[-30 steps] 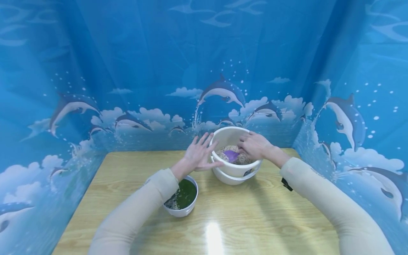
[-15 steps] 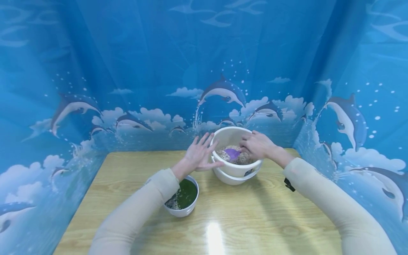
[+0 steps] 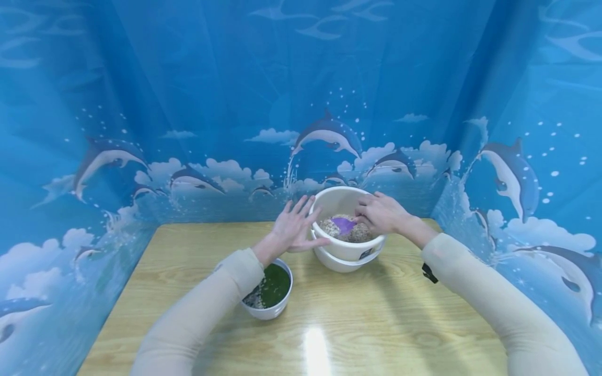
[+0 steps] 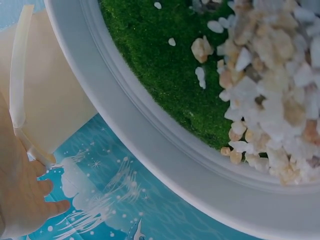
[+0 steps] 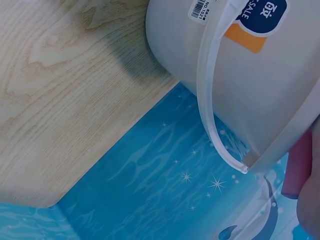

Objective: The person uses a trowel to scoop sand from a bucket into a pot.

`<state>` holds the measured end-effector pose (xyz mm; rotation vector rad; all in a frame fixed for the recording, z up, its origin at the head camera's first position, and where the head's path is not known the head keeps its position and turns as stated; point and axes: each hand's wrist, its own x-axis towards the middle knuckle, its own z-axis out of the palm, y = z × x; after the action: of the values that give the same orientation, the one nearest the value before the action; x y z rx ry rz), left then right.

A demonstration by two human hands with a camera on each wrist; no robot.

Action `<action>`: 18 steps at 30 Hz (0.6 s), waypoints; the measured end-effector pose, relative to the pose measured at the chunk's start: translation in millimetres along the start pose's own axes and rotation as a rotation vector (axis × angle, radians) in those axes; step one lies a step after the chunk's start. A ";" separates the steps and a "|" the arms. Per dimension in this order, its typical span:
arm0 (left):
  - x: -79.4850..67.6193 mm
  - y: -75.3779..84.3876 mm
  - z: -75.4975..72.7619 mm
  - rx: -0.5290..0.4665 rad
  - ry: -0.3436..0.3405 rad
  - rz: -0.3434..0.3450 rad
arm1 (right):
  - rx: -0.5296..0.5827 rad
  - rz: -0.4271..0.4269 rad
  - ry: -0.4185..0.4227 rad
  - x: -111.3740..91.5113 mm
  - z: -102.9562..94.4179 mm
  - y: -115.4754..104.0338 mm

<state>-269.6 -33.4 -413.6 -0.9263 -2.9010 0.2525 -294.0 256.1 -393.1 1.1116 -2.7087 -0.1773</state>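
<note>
A white bucket [image 3: 346, 253] stands near the back edge of the wooden table, holding pale gravel [image 3: 359, 234]. My right hand [image 3: 381, 213] reaches over its right rim with curled fingers and grips a purple scoop [image 3: 344, 225], whose blade lies on the gravel. In the right wrist view, the end of the scoop's handle [image 5: 298, 167] sticks out past the hand. My left hand [image 3: 293, 228] has its fingers spread against the bucket's left side. Below the left forearm sits a white bowl [image 3: 269, 313] with a green mossy layer [image 3: 276, 286] and white and tan stones [image 4: 275, 95].
The bucket's pale carrying handle [image 5: 210, 85] hangs down its outside. Light wood table [image 3: 376, 324] spreads in front of the bucket and bowl. A blue curtain [image 3: 263, 78] printed with dolphins surrounds the table at the back and both sides.
My right hand has shifted slightly right, and the purple scoop has slid a little right over the gravel with it. The left hand, bucket and bowl stay in place.
</note>
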 end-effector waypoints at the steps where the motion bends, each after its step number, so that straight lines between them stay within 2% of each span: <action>1: 0.1 -0.1 0.4 0.001 0.002 0.001 | 0.006 0.000 0.006 -0.7 -0.2 0.1; 11: 0.0 0.1 1.3 -0.001 0.011 0.003 | 0.012 -0.023 0.075 -8.7 -2.4 0.4; 18: 0.6 -0.3 1.5 -0.007 0.008 0.004 | 0.006 -0.024 0.083 -13.3 -4.0 2.3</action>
<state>-270.5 -33.4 -414.9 -0.9315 -2.8954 0.2387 -285.4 267.0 -390.7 1.1280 -2.6257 -0.1235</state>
